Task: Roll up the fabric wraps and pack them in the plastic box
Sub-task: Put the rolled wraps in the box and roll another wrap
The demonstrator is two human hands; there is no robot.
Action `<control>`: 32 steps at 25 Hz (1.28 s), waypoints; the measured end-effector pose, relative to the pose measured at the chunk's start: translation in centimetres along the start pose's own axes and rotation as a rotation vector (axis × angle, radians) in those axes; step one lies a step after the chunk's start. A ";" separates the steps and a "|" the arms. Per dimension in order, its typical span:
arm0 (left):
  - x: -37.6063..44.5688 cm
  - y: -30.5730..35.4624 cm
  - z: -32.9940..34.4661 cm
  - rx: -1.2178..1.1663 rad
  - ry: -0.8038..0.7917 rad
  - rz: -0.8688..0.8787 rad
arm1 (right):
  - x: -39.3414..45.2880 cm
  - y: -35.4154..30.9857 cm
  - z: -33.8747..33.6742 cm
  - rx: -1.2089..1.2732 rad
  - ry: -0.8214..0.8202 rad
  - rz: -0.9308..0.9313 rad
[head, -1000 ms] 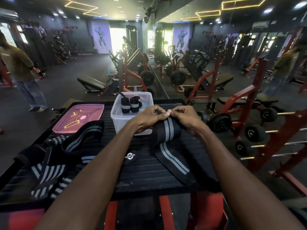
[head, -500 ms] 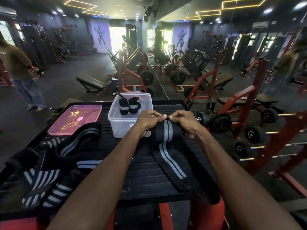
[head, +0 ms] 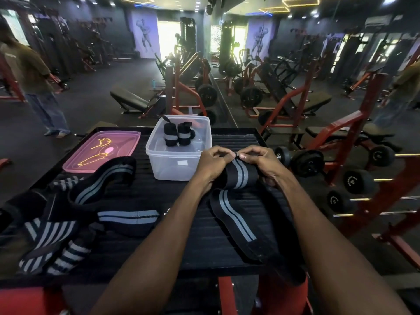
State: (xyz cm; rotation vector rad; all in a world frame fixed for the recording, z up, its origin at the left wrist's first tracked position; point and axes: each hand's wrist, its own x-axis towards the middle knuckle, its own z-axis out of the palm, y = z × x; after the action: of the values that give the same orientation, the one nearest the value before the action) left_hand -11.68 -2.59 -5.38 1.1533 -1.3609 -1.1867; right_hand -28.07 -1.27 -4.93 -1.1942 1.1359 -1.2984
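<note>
A black fabric wrap (head: 236,210) with two grey stripes lies on the black ribbed platform (head: 172,192), and its far end is folded over. My left hand (head: 213,162) and my right hand (head: 259,160) pinch that folded end from both sides, just right of the clear plastic box (head: 179,162). The wrap's tail runs toward me and hangs over the platform's near edge. Two rolled wraps (head: 178,134) stand inside the box. A heap of loose striped wraps (head: 75,205) lies at the left.
The pink box lid (head: 102,151) rests on the platform's far left corner. Dumbbells on a red rack (head: 341,178) stand close on the right. Benches and red machines fill the floor behind. A person (head: 34,87) stands at the far left.
The wrap's far end has been folded over further, and its tail has slid a little along the platform. Both hands stay on the fold.
</note>
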 end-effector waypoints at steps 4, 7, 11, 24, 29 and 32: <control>0.1 -2.0 0.4 -0.035 0.005 -0.083 | 0.0 1.6 -0.7 0.108 -0.051 0.029; 0.2 -2.2 0.2 -0.045 -0.007 -0.076 | 0.1 2.7 -0.8 0.148 -0.047 0.065; 0.8 -1.9 -0.6 -0.035 -0.071 -0.042 | 0.6 2.9 -0.9 0.050 -0.042 0.061; 0.3 -2.0 -1.2 -0.039 -0.102 -0.040 | 0.4 3.1 0.3 -0.194 0.045 -0.168; 0.3 -2.0 -0.9 -0.151 -0.032 -0.107 | 0.3 3.0 0.6 -0.116 0.000 -0.197; 0.3 -2.3 -0.7 -0.103 -0.011 -0.099 | 0.3 3.0 0.5 -0.032 -0.042 -0.189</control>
State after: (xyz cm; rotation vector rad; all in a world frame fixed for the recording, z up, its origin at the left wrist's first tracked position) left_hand -10.92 -3.16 -7.57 1.1534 -1.2481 -1.3195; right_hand -27.40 -1.75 -7.84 -1.3729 1.0371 -1.3941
